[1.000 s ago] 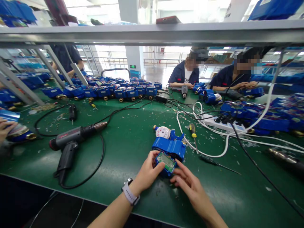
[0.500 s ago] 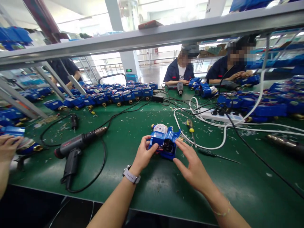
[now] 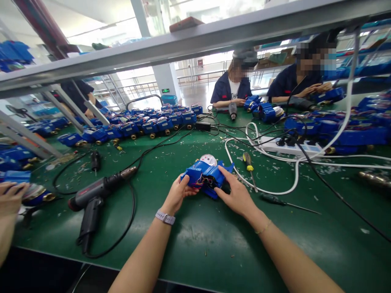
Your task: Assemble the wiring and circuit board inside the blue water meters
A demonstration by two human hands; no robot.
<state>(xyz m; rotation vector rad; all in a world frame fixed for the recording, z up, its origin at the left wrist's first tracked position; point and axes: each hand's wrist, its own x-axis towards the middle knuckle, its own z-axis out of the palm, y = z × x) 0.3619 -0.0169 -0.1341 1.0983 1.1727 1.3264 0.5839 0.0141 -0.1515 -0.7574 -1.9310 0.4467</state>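
Note:
In front of me on the green bench is a water meter (image 3: 210, 171) with a blue plastic housing. Its round white dial faces up, and coloured wires show in the opening on the near side. My left hand (image 3: 174, 194) pinches the housing's left part, thumb on top and fingers beneath. On the other side, my right hand (image 3: 236, 191) has its thumb at the near edge and its fingers over the top, closed round the blue housing. Right of the meter lie a yellow-and-black screwdriver (image 3: 247, 162) and a longer dark screwdriver (image 3: 270, 198).
A heat gun (image 3: 94, 199) with its black cable lies to the left. White cables and a power strip (image 3: 290, 145) run along the right. Rows of blue meters (image 3: 149, 126) line the back. Co-workers sit across the bench; another person's hand (image 3: 10, 199) is at far left.
The meter has turned, and its left part has swung up and left with my left hand. My right hand has moved in from a looser touch to grip the right side.

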